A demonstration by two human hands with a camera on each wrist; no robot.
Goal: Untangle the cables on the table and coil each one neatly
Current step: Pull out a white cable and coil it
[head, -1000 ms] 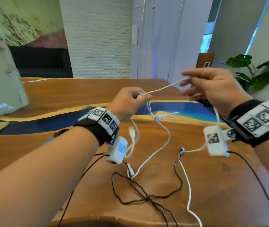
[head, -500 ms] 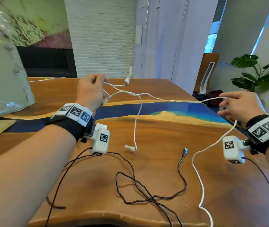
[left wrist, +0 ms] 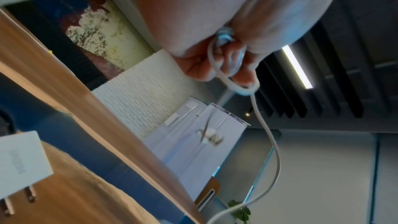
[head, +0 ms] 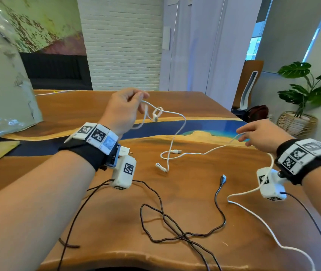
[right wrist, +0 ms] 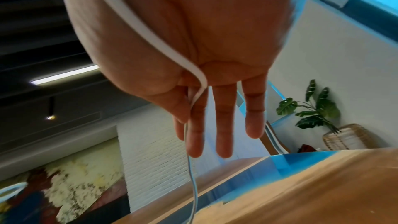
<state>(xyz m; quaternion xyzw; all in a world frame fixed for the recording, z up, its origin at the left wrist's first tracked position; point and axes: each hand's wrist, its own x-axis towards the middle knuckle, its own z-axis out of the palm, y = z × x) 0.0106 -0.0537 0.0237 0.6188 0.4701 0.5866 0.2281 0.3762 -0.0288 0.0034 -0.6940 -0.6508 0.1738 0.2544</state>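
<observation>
My left hand [head: 139,100] is raised over the wooden table [head: 116,222] and pinches a white cable [head: 183,122], whose loops show between its curled fingers [left wrist: 215,67]. A small connector [head: 155,116] dangles just below the hand. The cable drops to the table, where two white plug ends [head: 176,151] [head: 160,167] lie. My right hand [head: 242,134] pinches a white cable [head: 210,151] between thumb and forefinger [right wrist: 193,117], the other fingers straight. That strand runs under the wrist and off the front edge [head: 273,237]. A black cable [head: 175,231] lies tangled in front.
A white plug adapter [head: 124,150] lies behind my left wrist. A large foil-wrapped object [head: 3,85] stands at the left. A potted plant [head: 302,90] in a basket is beyond the table's right side. The black cable's USB end [head: 223,178] points up mid-table.
My hands have come closer together. The white line that stretched between them has gone slack and now sags onto the table. The connector by my left hand has dropped below it.
</observation>
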